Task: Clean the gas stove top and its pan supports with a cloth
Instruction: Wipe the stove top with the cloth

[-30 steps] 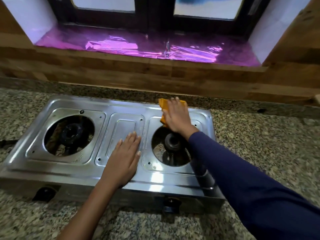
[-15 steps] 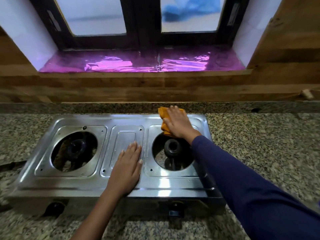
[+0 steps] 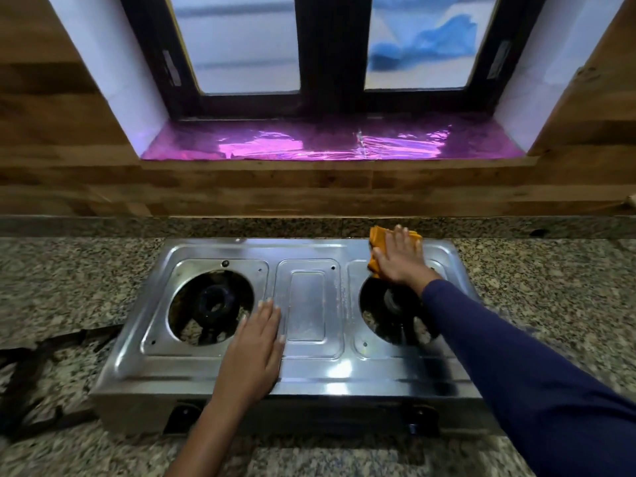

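Orange cloth [image 3: 378,236] is pressed under flat-fingered right hand [image 3: 401,260], seemingly slid rightward along stove [image 3: 309,373]; left hand [image 3: 254,352] is laid flat, fingers straight.

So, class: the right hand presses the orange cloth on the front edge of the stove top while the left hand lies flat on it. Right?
Not quite. The head view shows the right hand pressing the orange cloth on the back edge of the stove top, not the front. The left hand does lie flat on it.
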Action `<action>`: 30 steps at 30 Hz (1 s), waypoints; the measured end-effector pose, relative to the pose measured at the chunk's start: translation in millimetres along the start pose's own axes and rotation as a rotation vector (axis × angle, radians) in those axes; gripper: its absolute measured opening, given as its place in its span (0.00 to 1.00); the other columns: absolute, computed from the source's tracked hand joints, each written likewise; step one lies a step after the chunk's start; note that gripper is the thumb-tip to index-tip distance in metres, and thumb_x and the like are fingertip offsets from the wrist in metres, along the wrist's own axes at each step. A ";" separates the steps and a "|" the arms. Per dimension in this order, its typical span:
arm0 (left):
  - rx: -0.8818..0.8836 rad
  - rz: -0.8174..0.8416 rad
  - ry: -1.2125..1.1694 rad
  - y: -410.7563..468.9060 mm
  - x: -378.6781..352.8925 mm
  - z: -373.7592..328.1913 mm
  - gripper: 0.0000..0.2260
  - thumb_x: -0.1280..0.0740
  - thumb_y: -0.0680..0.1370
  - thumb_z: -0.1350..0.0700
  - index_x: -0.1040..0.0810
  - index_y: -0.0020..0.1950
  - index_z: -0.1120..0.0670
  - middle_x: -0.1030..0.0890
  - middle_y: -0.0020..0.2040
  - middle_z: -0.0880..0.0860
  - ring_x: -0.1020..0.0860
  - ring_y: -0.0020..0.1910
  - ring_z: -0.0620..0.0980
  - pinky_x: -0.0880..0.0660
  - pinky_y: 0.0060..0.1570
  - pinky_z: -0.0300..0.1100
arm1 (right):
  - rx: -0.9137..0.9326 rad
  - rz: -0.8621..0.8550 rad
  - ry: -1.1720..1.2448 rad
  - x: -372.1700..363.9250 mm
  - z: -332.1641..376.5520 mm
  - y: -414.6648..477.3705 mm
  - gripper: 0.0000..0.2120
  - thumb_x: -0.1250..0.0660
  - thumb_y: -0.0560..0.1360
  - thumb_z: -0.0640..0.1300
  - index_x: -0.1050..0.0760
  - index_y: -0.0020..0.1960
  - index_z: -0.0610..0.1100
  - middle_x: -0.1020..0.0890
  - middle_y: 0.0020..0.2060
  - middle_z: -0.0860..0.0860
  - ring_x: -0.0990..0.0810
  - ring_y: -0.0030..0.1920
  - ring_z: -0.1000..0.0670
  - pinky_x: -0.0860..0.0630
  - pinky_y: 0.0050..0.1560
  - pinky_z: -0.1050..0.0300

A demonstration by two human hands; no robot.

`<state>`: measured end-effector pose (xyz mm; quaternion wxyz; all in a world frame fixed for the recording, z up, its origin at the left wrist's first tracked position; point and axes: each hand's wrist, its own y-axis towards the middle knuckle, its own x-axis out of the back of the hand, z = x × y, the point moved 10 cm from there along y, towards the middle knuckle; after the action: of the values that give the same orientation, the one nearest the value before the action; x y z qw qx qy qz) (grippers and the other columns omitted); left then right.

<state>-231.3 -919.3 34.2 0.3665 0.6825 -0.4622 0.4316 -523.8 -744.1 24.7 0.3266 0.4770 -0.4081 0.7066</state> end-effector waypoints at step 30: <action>-0.054 -0.225 -0.483 -14.5 32.8 9.1 0.24 0.49 0.83 0.48 0.41 0.78 0.53 0.44 0.78 0.45 0.49 0.77 0.40 0.50 0.73 0.33 | 0.292 -0.123 -0.039 -67.5 191.9 -96.9 0.34 0.60 0.79 0.60 0.55 0.80 0.45 0.54 0.80 0.46 0.58 0.79 0.49 0.63 0.77 0.49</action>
<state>-208.8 -933.4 59.9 0.3093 0.8029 -0.4687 0.2001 -340.8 -875.6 27.5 0.2888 0.5570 -0.2773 0.7276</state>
